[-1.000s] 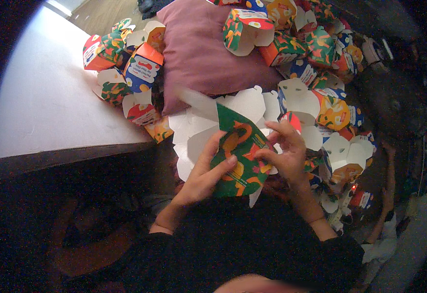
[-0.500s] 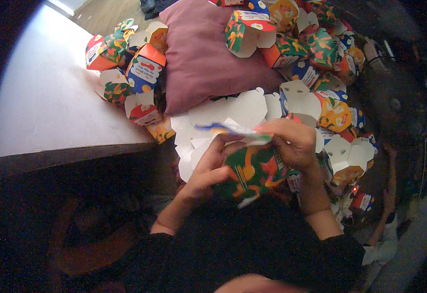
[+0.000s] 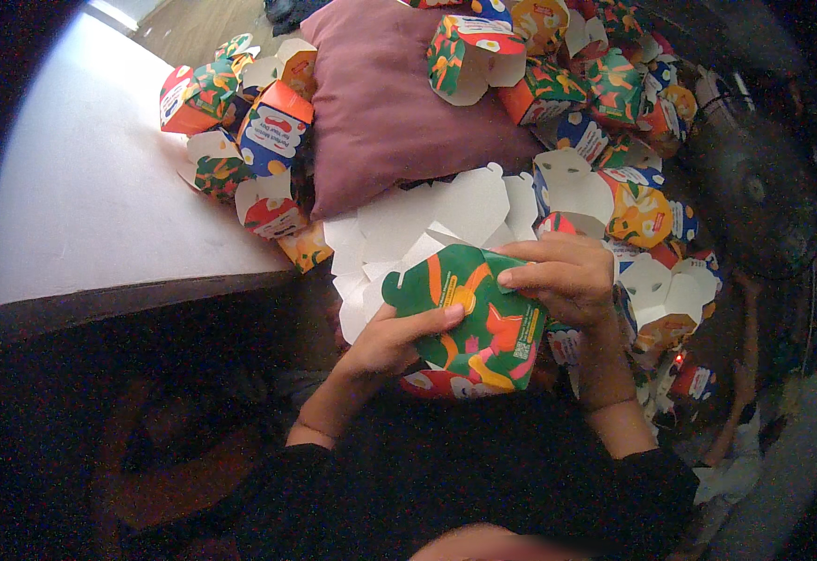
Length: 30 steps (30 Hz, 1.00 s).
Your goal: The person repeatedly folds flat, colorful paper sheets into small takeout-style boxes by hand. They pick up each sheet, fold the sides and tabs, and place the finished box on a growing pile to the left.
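Between my two hands is a green cardboard food box with an orange, yellow and pink pattern, its large printed side turned up. My left hand grips its left edge, thumb lying flat across the printed side. At the upper right corner, my right hand pinches the card with thumb and fingers. A red-and-white printed side shows along the box's lower edge. Just beyond it lies a pile of unfolded white carton blanks, partly covered by the box and my hands.
A mauve cushion lies beyond the blanks. Folded patterned boxes are heaped along the right, and more boxes sit left of the cushion. A white surface fills the left side. A dark round fan-like object stands at far right.
The box has turned so its green side faces up and its flaps no longer blur above it. My left thumb now lies on that side; my right hand has shifted slightly right.
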Each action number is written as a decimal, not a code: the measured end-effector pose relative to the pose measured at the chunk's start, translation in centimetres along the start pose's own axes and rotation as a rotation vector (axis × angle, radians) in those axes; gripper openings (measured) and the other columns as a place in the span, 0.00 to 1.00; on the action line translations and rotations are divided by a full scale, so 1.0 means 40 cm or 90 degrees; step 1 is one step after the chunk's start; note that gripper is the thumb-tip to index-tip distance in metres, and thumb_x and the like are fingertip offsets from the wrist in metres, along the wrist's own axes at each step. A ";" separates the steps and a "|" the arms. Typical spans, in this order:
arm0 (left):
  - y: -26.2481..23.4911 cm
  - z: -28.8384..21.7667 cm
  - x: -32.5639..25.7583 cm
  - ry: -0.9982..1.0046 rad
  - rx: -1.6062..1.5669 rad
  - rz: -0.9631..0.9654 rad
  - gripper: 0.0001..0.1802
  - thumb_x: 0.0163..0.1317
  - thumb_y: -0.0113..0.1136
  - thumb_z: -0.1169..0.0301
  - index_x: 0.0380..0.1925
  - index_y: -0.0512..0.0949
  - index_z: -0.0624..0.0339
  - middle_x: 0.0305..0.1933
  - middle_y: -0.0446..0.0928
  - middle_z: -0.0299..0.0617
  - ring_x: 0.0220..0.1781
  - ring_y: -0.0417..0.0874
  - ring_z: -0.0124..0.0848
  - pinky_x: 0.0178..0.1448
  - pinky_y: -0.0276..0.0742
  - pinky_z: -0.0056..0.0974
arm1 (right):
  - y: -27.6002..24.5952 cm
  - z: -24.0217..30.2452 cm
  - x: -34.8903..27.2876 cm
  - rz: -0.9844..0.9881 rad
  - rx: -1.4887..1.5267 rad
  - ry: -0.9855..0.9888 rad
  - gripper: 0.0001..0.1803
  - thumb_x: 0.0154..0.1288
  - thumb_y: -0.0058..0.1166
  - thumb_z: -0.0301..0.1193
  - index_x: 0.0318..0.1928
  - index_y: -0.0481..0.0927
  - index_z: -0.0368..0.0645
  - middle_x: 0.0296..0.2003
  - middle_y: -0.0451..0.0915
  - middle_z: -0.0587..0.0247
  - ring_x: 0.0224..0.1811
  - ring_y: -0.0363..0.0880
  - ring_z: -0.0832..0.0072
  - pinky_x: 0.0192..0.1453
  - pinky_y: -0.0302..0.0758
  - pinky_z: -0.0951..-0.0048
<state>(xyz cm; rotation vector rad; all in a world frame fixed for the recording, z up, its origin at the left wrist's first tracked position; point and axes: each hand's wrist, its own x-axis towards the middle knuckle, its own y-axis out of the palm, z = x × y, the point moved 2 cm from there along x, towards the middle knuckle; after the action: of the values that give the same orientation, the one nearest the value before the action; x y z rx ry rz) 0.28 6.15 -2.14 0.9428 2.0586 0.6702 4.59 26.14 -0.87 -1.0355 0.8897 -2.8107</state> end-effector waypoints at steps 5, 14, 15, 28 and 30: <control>-0.020 0.010 -0.001 -0.006 -0.006 -0.007 0.23 0.58 0.56 0.74 0.54 0.65 0.67 0.51 0.73 0.47 0.51 0.76 0.35 0.56 0.72 0.39 | 0.015 0.025 -0.022 0.032 -0.166 0.060 0.15 0.48 0.58 0.28 0.40 0.81 0.48 0.41 0.81 0.57 0.28 0.80 0.69 0.27 0.75 0.72; -0.026 0.006 0.009 -0.001 -0.020 -0.002 0.23 0.57 0.56 0.77 0.53 0.66 0.68 0.51 0.73 0.48 0.51 0.77 0.35 0.56 0.72 0.39 | 0.017 0.028 -0.022 0.037 -0.181 0.029 0.18 0.48 0.58 0.29 0.43 0.80 0.48 0.45 0.79 0.56 0.28 0.79 0.69 0.28 0.76 0.73; -0.026 0.005 0.009 -0.005 -0.006 -0.018 0.23 0.56 0.56 0.77 0.53 0.66 0.68 0.51 0.73 0.47 0.51 0.77 0.35 0.56 0.73 0.39 | 0.016 0.033 -0.022 0.059 -0.184 0.046 0.17 0.49 0.57 0.29 0.44 0.80 0.47 0.45 0.79 0.56 0.29 0.79 0.68 0.30 0.76 0.73; -0.002 -0.024 0.003 0.124 0.229 0.013 0.29 0.56 0.60 0.73 0.57 0.61 0.62 0.52 0.70 0.44 0.55 0.71 0.32 0.56 0.69 0.34 | 0.073 -0.002 -0.061 -0.076 0.321 0.419 0.19 0.59 0.56 0.27 0.50 0.75 0.33 0.48 0.77 0.52 0.48 0.75 0.70 0.55 0.67 0.70; 0.000 -0.042 -0.021 0.249 0.366 -0.068 0.27 0.54 0.62 0.73 0.53 0.67 0.63 0.50 0.71 0.44 0.54 0.72 0.32 0.55 0.69 0.34 | 0.101 -0.012 -0.069 -0.141 0.370 0.408 0.21 0.61 0.53 0.29 0.54 0.72 0.33 0.51 0.74 0.52 0.50 0.73 0.71 0.57 0.66 0.70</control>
<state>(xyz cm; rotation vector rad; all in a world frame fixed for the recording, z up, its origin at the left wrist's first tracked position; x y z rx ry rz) -0.72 5.24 -0.82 1.0603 2.7095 0.2057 5.77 23.56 -4.89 -0.1589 -0.0952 -3.3040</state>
